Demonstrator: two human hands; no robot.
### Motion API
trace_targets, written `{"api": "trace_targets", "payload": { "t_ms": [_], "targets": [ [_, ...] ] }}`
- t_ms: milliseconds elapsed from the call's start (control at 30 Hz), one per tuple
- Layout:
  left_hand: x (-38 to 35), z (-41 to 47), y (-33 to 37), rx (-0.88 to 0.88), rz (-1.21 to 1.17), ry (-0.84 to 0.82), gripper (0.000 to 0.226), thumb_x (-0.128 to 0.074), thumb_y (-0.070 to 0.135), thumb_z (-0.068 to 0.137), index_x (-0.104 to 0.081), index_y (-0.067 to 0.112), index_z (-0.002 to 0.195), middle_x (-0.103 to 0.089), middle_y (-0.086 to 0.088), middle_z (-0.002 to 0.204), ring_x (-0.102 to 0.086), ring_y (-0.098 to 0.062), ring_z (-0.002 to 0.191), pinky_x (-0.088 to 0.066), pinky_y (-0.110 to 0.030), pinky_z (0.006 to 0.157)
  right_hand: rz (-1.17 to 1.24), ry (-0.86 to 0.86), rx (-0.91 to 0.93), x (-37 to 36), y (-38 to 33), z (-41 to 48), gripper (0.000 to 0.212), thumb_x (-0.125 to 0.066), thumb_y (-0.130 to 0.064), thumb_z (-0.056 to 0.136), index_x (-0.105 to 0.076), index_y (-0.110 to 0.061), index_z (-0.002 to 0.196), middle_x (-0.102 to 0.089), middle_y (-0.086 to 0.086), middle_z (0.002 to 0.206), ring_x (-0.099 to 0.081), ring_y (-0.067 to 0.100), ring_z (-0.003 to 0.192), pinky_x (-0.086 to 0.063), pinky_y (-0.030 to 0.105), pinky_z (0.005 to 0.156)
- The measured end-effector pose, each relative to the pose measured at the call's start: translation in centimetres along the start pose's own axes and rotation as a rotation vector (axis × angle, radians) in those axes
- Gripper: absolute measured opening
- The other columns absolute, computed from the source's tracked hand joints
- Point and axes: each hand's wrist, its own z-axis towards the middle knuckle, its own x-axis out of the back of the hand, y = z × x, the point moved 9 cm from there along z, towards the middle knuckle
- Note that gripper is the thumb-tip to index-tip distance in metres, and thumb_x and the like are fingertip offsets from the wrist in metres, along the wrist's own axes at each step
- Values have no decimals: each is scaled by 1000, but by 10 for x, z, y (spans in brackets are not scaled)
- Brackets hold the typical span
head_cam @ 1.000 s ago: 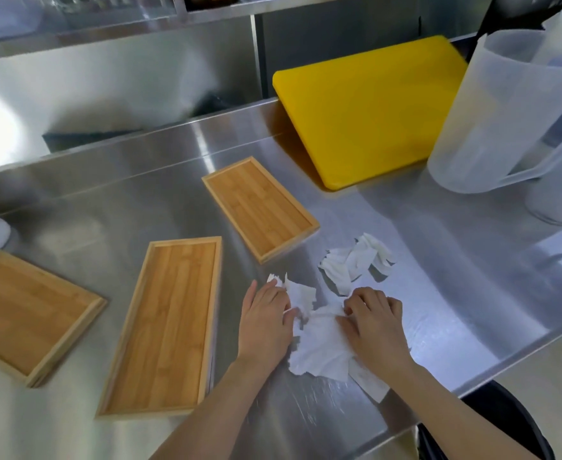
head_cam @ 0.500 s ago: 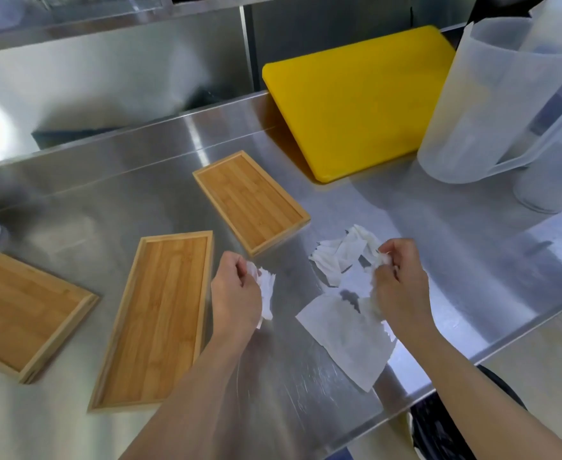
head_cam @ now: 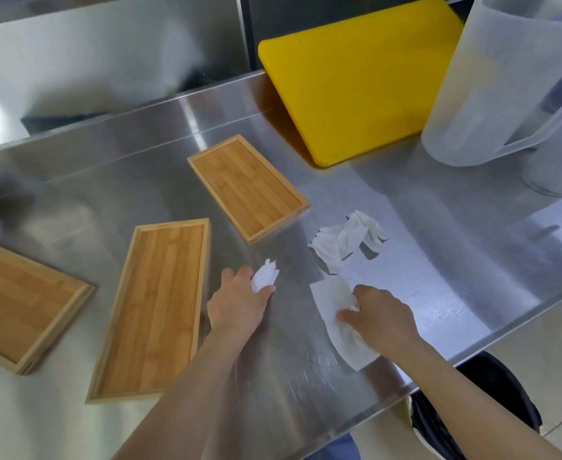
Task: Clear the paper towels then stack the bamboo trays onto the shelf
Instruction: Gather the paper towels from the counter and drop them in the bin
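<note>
A: Two towel pieces left on the bench (head_cam: 439, 227). Left hand (head_cam: 238, 302) grip closed on a wad (head_cam: 264, 279); right hand (head_cam: 384, 318) pinching the flat sheet (head_cam: 331, 305).
B: Crumpled towel (head_cam: 347, 242) lies straight ahead of the right hand, which is nearer.

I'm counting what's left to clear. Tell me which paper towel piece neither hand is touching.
The crumpled paper towel lying right of the middle bamboo tray. The left hand grips a small wad; the right hand presses the flat sheet.

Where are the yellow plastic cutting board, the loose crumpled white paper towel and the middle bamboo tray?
yellow plastic cutting board (head_cam: 356, 84), head view, centre of face
loose crumpled white paper towel (head_cam: 344, 242), head view, middle fold
middle bamboo tray (head_cam: 157, 307), head view, floor
</note>
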Motion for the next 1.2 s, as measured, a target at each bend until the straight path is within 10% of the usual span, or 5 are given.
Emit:
{"api": "trace_targets", "payload": {
  "t_ms": [167,400,700,967,1200],
  "targets": [
    [22,-1,16,-64,-141,150,26,-53,24,91,-59,7,110,-52,-8,110,-48,-17,76,-34,-28,64,260,108,128,21,-6,1,30,-54,-15,84,-35,-20,62,-42,-5,66,-49,23,71,-38,27,62],
    [27,3,51,-94,-500,140,13,-43,-2,85,-41,10,89,-45,-5,97,-47,-30,80,-37,-34,69,643,581,69,107,22,4,34,-42,7,79,-52,-12,106,-51,7,81,-48,10,63,-39,7,56],
    [-36,19,134,-301,63,-153,65,-45,64,83,-25,42,140,-36,-7,137,-55,-33,117,-45,-41,93,187,275,-139,91,39,111,54,-53,-53,84,-52,-14,121,-62,14,122,-58,34,107,-45,40,87],
    [-36,29,141,-263,-56,-10,25,-43,29,92,-57,13,105,-46,-9,115,-56,-32,101,-40,-35,75,154,222,-55,84,37,133,27,-51,-29,88,-59,-4,98,-64,14,99,-60,33,92,-43,33,75],
    [-3,24,132,-158,-499,137,14,-51,11,85,-45,15,73,-54,-6,96,-50,-20,72,-40,-30,60,683,379,12,116,59,103,12,-50,-7,86,-42,-11,78,-49,0,72,-48,11,65,-37,20,59]
  ]
}}
